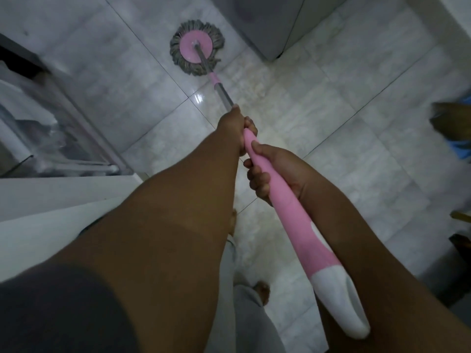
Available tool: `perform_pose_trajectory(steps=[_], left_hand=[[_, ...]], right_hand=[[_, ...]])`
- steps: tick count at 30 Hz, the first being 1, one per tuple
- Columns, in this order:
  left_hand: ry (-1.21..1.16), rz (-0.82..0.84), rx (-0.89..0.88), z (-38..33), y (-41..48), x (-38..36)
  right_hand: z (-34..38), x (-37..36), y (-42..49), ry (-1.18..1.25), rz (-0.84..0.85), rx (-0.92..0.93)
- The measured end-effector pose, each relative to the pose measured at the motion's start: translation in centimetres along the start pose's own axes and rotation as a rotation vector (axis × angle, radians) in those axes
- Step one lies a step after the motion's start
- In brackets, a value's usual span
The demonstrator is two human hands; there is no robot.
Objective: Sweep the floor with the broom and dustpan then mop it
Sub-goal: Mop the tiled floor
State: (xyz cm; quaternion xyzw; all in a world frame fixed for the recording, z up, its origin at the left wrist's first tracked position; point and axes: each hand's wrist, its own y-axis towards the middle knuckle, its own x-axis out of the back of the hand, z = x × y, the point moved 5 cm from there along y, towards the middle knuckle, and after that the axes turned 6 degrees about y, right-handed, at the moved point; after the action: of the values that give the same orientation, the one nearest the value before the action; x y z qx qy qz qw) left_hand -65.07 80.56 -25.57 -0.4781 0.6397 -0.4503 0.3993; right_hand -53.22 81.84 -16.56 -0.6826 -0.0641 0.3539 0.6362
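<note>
Mop head point(195, 48), a pink disc ringed with grey strands, lies flat on the pale tiled floor point(331, 103) at 12 o'clock. It sits just beside the corner of a white appliance point(267, 21) whose upper part is cut off by the top edge. From the disc a metal shaft point(224, 94) runs toward centre and vanishes into the left hand point(233, 126), which is wrapped round the pole where metal meets the pink handle point(283, 207). Only the back of that hand and a few fingertips show. Just below, the right hand point(276, 169) curls round the pink handle, thumb on top and fingers tucked beneath. The handle's white end juts toward 5 o'clock. At 9 o'clock a glass-fronted cabinet point(58, 123) is blurred, its contents impossible to identify. At 3 o'clock a smeared brown shape point(451, 118) is cut by the edge and cannot be named. A bare foot point(262, 291) and grey trouser leg point(244, 322) peek out beneath the arms at 6 o'clock; a dark sleeve point(51, 314) fills 7 o'clock.
</note>
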Motion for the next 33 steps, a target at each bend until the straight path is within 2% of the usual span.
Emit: perform_pose_trajectory(steps=[6,16,21,26,33], left_hand=[[0.026,0.026,0.001,5.6,-2.9,-0.6],[0.174,0.135,0.132,25.1,-10.4,-4.3],[0.281,0.206,0.191,31.4,-13.8,-5.5],[0.268,0.209,0.160,29.7,-13.1,-4.2],[0.156,0.176,0.080,16.8,-7.6,-3.2]], right_hand=[[-4.7,3.4,-2.8,0.040,0.004,0.022],[-18.6,14.8,-13.9,0.213,-0.058,0.077],[-23.2,17.6,-18.0,0.321,-0.072,0.099],[-22.7,15.6,-16.8,0.286,-0.064,0.062],[-12.9,8.6,-10.3,0.148,-0.083,0.054]])
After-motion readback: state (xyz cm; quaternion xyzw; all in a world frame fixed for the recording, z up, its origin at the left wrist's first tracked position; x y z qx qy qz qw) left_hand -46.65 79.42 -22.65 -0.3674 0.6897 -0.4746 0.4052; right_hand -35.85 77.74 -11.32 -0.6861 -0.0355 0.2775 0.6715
